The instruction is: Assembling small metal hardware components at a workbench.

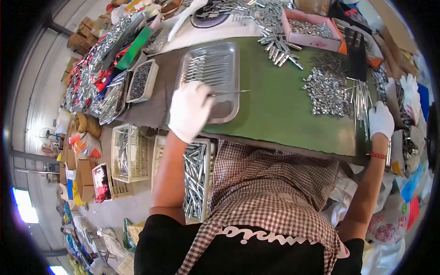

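My left hand [190, 110], in a white glove, is closed over the near left part of a shallow metal tray [235, 82]. From its fingers a thin pointed metal rod [233, 92] sticks out to the right, across the tray's rim. Similar slim rods [206, 68] lie side by side in the tray. At the table's right edge my right hand [381, 120], gloved too, has its fingers curled beside a bundle of long thin metal rods [360, 98]. What sits between those fingers is hidden.
A heap of small shiny metal parts [326, 94] lies on the green tabletop [270, 110]. Behind it stands a pink box [316, 43] of small pieces. A white tub [143, 80] and piled metal parts fill the left. Plastic crates [132, 153] stand below.
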The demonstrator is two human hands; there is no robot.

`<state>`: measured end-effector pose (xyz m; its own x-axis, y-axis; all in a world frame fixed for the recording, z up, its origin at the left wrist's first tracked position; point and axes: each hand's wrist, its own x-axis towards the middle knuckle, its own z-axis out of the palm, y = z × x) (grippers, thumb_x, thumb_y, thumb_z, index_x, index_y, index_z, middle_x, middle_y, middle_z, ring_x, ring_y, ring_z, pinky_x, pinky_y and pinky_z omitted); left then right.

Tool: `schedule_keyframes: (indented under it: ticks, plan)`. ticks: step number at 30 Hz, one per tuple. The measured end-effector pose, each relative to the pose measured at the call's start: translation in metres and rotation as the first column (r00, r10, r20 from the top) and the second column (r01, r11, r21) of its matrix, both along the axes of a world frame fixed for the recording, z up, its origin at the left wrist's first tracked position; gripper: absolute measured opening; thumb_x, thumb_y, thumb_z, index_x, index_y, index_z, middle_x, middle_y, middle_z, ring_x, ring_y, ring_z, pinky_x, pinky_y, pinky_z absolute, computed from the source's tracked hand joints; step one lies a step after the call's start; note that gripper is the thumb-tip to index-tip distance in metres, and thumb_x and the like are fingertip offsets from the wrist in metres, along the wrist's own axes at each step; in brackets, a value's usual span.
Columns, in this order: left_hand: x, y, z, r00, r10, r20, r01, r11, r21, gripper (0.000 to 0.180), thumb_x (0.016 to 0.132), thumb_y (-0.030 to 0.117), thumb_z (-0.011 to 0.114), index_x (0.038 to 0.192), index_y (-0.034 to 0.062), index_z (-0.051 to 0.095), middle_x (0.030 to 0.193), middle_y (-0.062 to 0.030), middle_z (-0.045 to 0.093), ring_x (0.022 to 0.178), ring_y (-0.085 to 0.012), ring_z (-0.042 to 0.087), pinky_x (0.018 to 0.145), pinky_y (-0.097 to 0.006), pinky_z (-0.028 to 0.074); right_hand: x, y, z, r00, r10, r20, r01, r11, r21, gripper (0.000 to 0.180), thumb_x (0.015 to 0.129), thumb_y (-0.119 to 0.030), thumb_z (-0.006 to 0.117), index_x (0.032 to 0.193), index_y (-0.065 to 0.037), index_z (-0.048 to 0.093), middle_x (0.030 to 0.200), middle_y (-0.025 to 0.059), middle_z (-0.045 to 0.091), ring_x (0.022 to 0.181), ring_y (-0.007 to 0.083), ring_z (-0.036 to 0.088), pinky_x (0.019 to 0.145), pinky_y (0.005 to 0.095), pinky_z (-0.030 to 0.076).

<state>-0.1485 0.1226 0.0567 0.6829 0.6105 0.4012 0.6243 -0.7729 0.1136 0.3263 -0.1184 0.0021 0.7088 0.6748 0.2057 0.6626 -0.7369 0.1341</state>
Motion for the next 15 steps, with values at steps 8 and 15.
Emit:
schedule_keyframes:
  ticks: [8, 15]
  plan:
    - [-0.043, 0.050, -0.007, 0.977, -0.058, -0.205, 0.027, 0.988, -0.152, 0.017, 0.083, 0.018, 0.069, 0.096, 0.0084, 0.069, 0.099, -0.0117, 0.063, 0.097, -0.0341, 0.061, 0.086, -0.046, 0.048, 0.001, -0.018, -0.009, 0.995, 0.017, -0.102, 0.018, 0.942, 0.335, 0.029, 0.101, -0.028, 0.053, 0.119, -0.008, 0.063, 0.112, 0.0207, 0.070, 0.104, 0.0417, 0.067, 0.087, 0.0480, 0.052]
    - [-0.018, 0.040, 0.010, 0.928, 0.005, -0.373, -0.016, 1.000, -0.027, 0.024, 0.084, 0.014, 0.066, 0.107, 0.0090, 0.064, 0.099, -0.0135, 0.063, 0.098, -0.0355, 0.062, 0.086, -0.047, 0.050, -0.095, -0.036, 0.003, 0.956, 0.292, 0.012, -0.234, 0.740, 0.631, 0.021, 0.097, -0.004, 0.054, 0.117, -0.001, 0.063, 0.112, 0.0153, 0.069, 0.104, 0.0314, 0.066, 0.093, 0.0383, 0.051]
